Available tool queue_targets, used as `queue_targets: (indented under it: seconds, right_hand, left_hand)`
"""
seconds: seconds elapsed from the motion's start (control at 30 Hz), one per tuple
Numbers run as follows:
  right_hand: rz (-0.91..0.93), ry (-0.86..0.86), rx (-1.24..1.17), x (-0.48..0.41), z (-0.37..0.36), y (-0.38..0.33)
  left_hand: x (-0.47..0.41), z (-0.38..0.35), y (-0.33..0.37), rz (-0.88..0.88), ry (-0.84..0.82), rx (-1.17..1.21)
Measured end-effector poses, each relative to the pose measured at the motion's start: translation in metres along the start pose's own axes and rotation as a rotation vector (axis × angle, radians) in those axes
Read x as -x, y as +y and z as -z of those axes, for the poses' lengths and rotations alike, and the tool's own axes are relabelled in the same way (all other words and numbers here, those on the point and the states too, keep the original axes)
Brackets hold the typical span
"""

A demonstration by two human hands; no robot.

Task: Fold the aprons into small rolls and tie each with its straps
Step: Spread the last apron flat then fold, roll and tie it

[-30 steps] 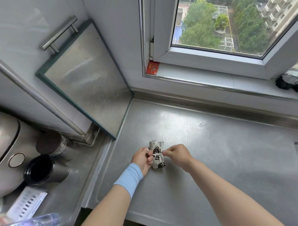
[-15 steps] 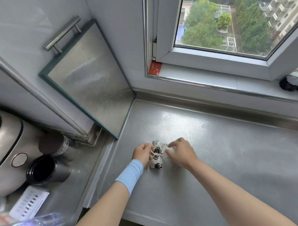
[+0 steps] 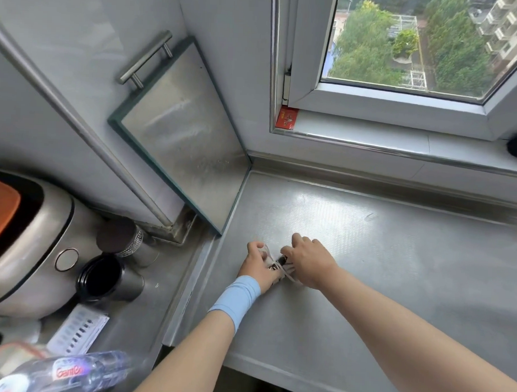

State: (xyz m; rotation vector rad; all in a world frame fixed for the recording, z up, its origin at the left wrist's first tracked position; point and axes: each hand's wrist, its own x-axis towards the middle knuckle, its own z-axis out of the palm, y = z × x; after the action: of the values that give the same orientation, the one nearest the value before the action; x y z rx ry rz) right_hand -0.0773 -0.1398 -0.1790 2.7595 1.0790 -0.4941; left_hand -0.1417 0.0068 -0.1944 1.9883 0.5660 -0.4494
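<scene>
You were at the tying step, as I judged it. The small rolled white apron with dark markings lay toward the left front of the textured stainless-steel desk, pinned between your two hands, with the thin white straps crossed over it. Your left hand, the one above the light-blue wristband, had its fingers curled round a loop of strap and pressed against the roll's left side. Your right hand lay over the roll's right side with the fingers bent and the thumb down by the crossing. I could not tell whether it pinched a strap end, since the hand hid that spot. One strap ran out along the desk under that wrist. To do this well, the roll needed squeezing while the knot closed, because soft cloth like that would likely spring open once the tension dropped. The better pull was outward and low, with both ends drawn evenly, so the knot seated at the roll's middle rather than sliding toward one end. The slack loop at your left fingers wanted taking up before the final tug, or it could have snagged in the knot.
</scene>
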Motion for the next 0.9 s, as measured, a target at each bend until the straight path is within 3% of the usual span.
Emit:
queue_targets:
  seconds: [0.17, 0.43, 0.63, 0.9]
  right_hand:
    - [-0.086, 0.077, -0.417, 0.019, -0.003, -0.002]
    - [-0.178, 0.174, -0.531, 0.047, 0.071, 0.018]
    - [-0.207, 0.368, -1.001, 0.053, 0.159, 0.037]
    - [-0.18, 0.784, -0.954, 0.053, 0.252, 0.054]
  left_hand:
    - [0.009, 0.002, 0.001, 0.018, -0.101, -0.093]
    - [0.028, 0.047, 0.071, -0.195, -0.018, -0.171]
    - [0.047, 0.072, 0.152, -0.416, 0.151, -0.188]
    - [0.077, 0.111, 0.252, -0.563, 0.301, -0.152]
